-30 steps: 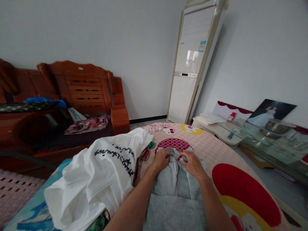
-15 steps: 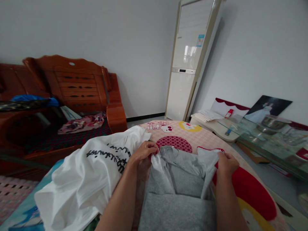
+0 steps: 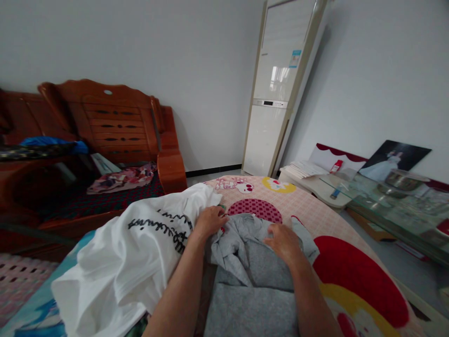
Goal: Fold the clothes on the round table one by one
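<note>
Left hand (image 3: 210,221), right hand (image 3: 285,242) at gray garment (image 3: 252,304), white shirt (image 3: 129,255) beside

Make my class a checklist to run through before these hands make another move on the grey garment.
1. Left hand at the far left part of the grey garment: ok.
2. Right hand gripping fabric: cannot tell; it is over the garment's far part, but its grip is unclear.
3. Far part smooth: not ok, it is creased and bunched.
4. Red-edged flap in view: ok, it sticks out right of the right hand.
5. White shirt off the garment: ok, it lies to the left.
</note>
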Demonstrator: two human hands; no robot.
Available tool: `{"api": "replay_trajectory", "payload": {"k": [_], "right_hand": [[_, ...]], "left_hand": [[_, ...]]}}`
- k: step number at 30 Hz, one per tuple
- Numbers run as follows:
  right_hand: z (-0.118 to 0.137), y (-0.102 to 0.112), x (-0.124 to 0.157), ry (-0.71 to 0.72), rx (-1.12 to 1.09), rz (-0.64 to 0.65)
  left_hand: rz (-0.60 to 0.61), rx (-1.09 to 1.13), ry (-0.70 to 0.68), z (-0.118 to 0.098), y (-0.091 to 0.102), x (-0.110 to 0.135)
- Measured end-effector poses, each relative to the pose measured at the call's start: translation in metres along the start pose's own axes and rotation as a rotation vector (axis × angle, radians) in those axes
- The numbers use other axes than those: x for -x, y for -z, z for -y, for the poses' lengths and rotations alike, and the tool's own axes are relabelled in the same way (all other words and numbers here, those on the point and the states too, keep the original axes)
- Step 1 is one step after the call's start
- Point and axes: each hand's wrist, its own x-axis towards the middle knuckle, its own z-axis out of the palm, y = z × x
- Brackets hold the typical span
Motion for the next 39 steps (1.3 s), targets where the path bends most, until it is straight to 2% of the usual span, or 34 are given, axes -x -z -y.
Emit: {"api": "replay_trajectory", "payload": {"k": [3, 6, 9, 13, 16, 18, 21, 25, 28, 31, 34, 39], "right_hand": [[0.003, -0.012, 0.002, -0.008, 0.119, 0.024], [-0.004, -0.01, -0.002, -0.057, 0.011, -0.024], [-0.013, -0.004, -0.007, -0.191, -0.291, -0.123], [-0.021, -0.001, -0.009, -0.418, -0.795, -0.253], [-0.025, -0.002, -0.009, -0.466, -1.018, -0.362], [-0.027, -0.002, -0.009, -0.424, -1.059, -0.411], [-0.031, -0.001, -0.01, -0.31, -0.949, -0.451], [-0.034, -0.001, -0.011, -0.198, -0.69, -0.476], [-0.035, -0.004, -0.012, -0.108, -0.608, -0.465], [-0.038, -0.013, -0.013, -0.032, -0.601, -0.431], [-0.044, -0.022, -0.014, 0.008, -0.628, -0.387], [-0.048, -0.024, -0.013, 0.071, -0.688, -0.379]], "left_hand": [[0.042, -0.059, 0.114, 0.005, -0.013, -0.004], [0.093, -0.054, 0.185, 0.011, -0.021, -0.006], [0.119, -0.011, 0.209, 0.013, -0.023, -0.006], [0.068, 0.04, 0.185, 0.008, -0.027, -0.006], [0.046, 0.13, 0.165, 0.003, -0.03, -0.009], [0.033, 0.205, 0.15, 0.002, -0.03, -0.01], [0.028, 0.27, 0.101, 0.002, -0.026, -0.012], [-0.024, 0.205, 0.137, 0.005, -0.023, -0.01], [0.042, 0.135, 0.181, 0.006, -0.028, -0.009], [0.13, 0.155, 0.129, 0.006, -0.035, -0.01], [0.124, 0.187, 0.089, 0.007, -0.036, -0.013], [0.097, 0.418, 0.046, 0.01, -0.017, -0.012]]}}
